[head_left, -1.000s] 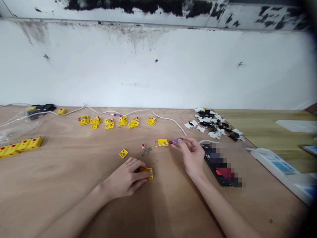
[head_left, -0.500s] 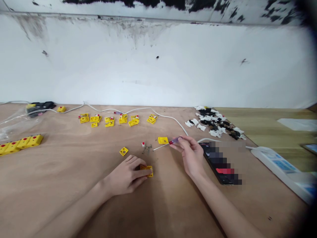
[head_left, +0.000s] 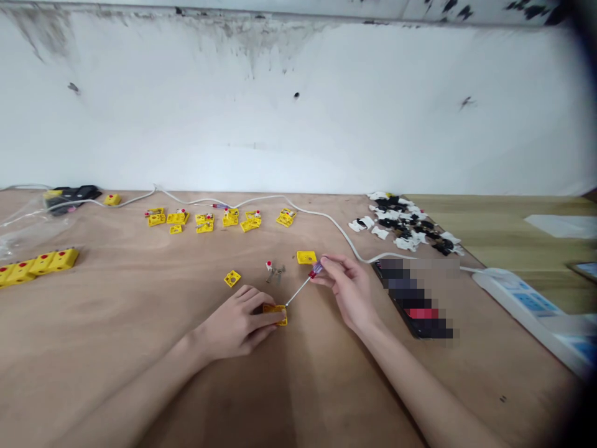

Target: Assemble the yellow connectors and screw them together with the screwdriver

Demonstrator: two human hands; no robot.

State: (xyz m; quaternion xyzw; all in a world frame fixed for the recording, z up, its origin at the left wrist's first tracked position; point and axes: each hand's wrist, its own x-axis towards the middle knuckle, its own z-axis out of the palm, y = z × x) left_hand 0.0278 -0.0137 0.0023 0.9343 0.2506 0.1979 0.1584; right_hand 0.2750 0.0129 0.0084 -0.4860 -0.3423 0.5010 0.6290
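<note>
A person's left hand (head_left: 237,326) rests on a yellow square plastic fitting (head_left: 278,310) and right hand (head_left: 349,292) pinches a small screwdriver (head_left: 298,289) on a plywood table (head_left: 130,305) beneath a stained white wall (head_left: 280,106). The left grip is closed over the fitting, fingers lying across its top and hiding much of it, at lower centre of the frame. The right grip is together on the screwdriver's red-and-clear handle, thumb and fingertips meeting just behind the shaft. The thin shaft slants down and to the left from the right hand, pointing along its length at the fitting's upper right corner; its tip sits at that corner, though whether it touches cannot be told at this size. The fitting lies between the hands, under the left and reached by the right only through the tool. Just above the pair lie a second yellow square block (head_left: 306,257), a small perforated yellow plate (head_left: 232,278) and a little cluster of screws (head_left: 276,272). Further up, a row of yellow parts (head_left: 203,221) runs beside a white cable (head_left: 321,213), black-and-white pieces (head_left: 401,224) are heaped at upper right, and red-dotted yellow blocks (head_left: 40,264) line up at far left. A pixelated phone (head_left: 413,298) and a white power strip (head_left: 513,295) sit to the right.
</note>
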